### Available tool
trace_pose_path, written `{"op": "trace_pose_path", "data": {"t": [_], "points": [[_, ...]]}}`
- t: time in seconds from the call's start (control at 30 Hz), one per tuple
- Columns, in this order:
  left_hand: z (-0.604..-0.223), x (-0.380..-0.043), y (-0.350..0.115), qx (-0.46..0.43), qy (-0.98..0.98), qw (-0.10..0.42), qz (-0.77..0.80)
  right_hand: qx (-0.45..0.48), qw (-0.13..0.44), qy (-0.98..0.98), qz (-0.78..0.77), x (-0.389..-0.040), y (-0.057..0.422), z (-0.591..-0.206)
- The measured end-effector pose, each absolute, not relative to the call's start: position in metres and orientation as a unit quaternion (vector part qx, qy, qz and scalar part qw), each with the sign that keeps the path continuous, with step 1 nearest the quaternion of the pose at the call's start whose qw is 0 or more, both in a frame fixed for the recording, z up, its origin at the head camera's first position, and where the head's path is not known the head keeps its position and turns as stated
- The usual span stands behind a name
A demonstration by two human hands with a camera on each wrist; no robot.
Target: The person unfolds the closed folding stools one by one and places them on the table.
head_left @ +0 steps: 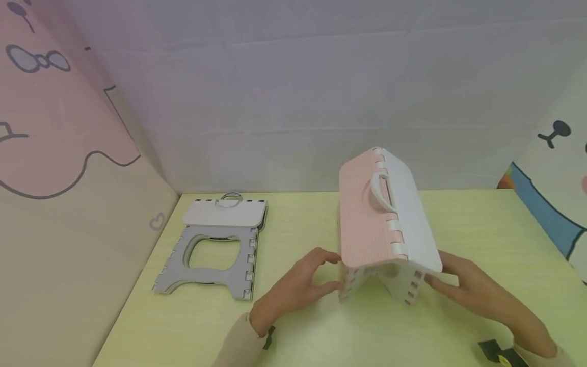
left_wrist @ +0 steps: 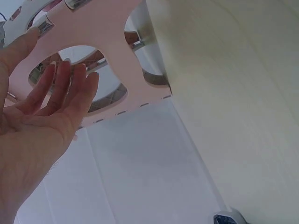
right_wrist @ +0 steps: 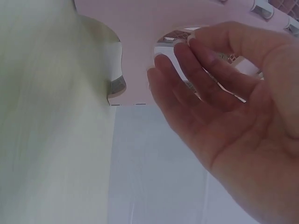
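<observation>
A pink and white folding step stool (head_left: pixel 371 219) stands partly unfolded, its two top halves sloping like a roof from a hinged ridge with a loop handle (head_left: pixel 381 192). At its left side is my left hand (head_left: pixel 300 283), thumb and fingers spread, fingertips right at the pink leg panel. The left wrist view has these loosely bent fingers (left_wrist: pixel 63 88) in front of the panel's oval cutout. On the other side, my right hand (head_left: pixel 477 288) reaches in under the white half. In the right wrist view its relaxed fingers (right_wrist: pixel 201 77) overlap the right leg panel's cutout.
A grey and white folding step stool (head_left: pixel 220 244) lies folded flat on the left of the pale yellow table (head_left: pixel 302 224). A pale cloth backdrop (head_left: pixel 293 102) rises behind the table's far edge, with printed cloth panels on both sides.
</observation>
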State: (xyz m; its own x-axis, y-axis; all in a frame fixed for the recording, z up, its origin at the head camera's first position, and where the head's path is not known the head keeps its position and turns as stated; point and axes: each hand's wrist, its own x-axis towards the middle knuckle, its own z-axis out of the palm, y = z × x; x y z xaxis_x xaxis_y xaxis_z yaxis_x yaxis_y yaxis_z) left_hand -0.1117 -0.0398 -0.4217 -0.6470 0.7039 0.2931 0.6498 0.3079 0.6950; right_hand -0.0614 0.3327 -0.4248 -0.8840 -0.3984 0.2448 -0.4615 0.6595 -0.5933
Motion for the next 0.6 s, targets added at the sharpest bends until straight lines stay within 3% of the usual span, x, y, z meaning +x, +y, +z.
{"op": "trace_pose_path", "data": {"t": [0.6], "points": [[-0.4124,-0.1185,-0.0436,0.392,0.81,-0.054,0.432,0.237,0.112,-0.909,0.325,-0.0677,0.3341,-0.4202]]}}
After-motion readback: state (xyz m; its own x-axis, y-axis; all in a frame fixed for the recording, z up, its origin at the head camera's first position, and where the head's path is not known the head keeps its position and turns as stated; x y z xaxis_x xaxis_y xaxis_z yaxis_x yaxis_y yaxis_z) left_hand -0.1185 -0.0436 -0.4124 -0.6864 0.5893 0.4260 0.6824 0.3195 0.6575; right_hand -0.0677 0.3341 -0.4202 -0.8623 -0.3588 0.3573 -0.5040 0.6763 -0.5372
